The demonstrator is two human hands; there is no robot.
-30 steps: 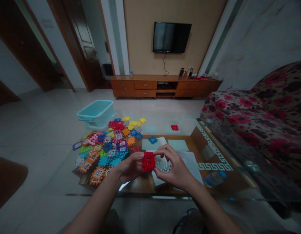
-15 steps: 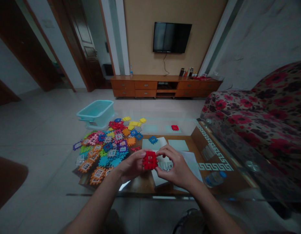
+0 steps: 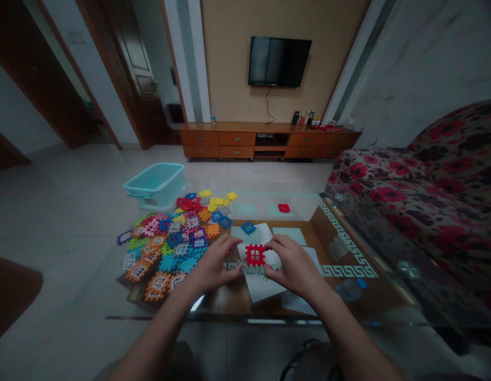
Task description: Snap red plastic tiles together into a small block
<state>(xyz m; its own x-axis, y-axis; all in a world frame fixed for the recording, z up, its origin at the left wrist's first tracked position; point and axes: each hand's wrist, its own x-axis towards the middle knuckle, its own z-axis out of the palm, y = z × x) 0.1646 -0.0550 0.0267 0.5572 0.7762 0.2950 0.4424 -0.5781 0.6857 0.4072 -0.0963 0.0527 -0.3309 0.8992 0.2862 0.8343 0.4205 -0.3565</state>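
Head view, near to far. Nearest us, both forearms reach out over the near edge of a glass table (image 3: 269, 317). Our left hand (image 3: 211, 267) and right hand (image 3: 295, 264) lie palm-down on the glass, fingers spread loosely, fingertips pressing on either side of a red block (image 3: 255, 255). The block sits flat on the tabletop between the two hands, over white paper sheets (image 3: 265, 286); neither hand has closed around it. A plastic bottle (image 3: 348, 288) shows under the glass at the near right.

Left of the hands, a pile of coloured tiles (image 3: 173, 241) spreads across the glass. Just beyond the hands lies one blue tile (image 3: 248, 227); farther off, a small red piece (image 3: 284, 208) sits alone near the far edge.

Past the table's left corner, a teal tub (image 3: 155, 182) stands on the pale tiled floor. A floral sofa (image 3: 420, 185) fills the right side. Against the far wall we note a low wooden cabinet (image 3: 269, 140) with a wall television (image 3: 279, 61) above it; dark wooden doors (image 3: 130, 69) at far left.

Change since a second ago: the red block was then held up off the table, pinched between both hands; now it is down on the glass and the hands have flattened beside it. The rest of the room is unchanged.
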